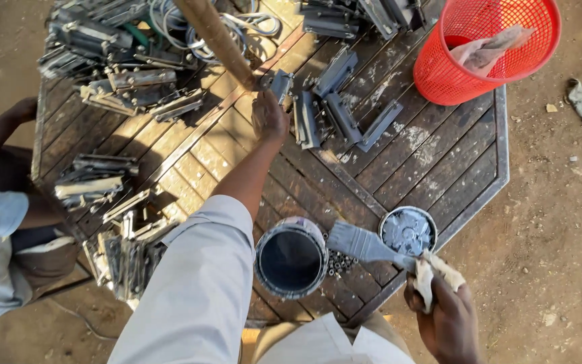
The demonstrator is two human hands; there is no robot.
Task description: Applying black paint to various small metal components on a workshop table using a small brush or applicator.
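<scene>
The grey flat-bristled paintbrush (pixel 365 244) is held closed in the right hand (pixel 442 317) through a rag, beside the open paint tin (pixel 291 257). The left hand (pixel 269 116) apparently steadies a grey metal bracket (pixel 281 84) on the slatted wooden counter (pixel 439 155); its grip cannot be made out. The bracket should be kept pinned while paint is applied.

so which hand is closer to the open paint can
The right hand. It holds a paintbrush just right of the paint can, bristles beside its rim. The left hand is stretched far up the table among metal brackets.

A slatted wooden table (pixel 432 155) on dirt ground carries piles of grey metal brackets (pixel 345 114), an open paint can (pixel 291 257), its lid (pixel 407 230), small nuts (pixel 339 261) and a red mesh basket (pixel 479 50).
</scene>
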